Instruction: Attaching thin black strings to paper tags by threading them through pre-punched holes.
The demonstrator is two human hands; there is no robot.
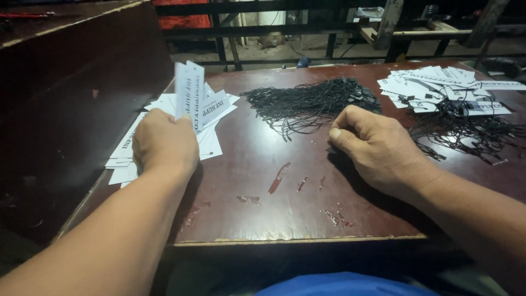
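While left hand (164, 143) pinches white tags (190, 90), right hand (372, 145) fisted nr black strings (312, 104).

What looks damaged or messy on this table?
The table has chipped patches in its dark red finish near the front edge. The black strings lie in a tangled heap, and the white tags at far right are scattered among more strings.

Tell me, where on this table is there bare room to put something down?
Bare wood runs along the near edge between the left hand and right hand. Crowded: white tags left, black strings centre, strung tags far right.
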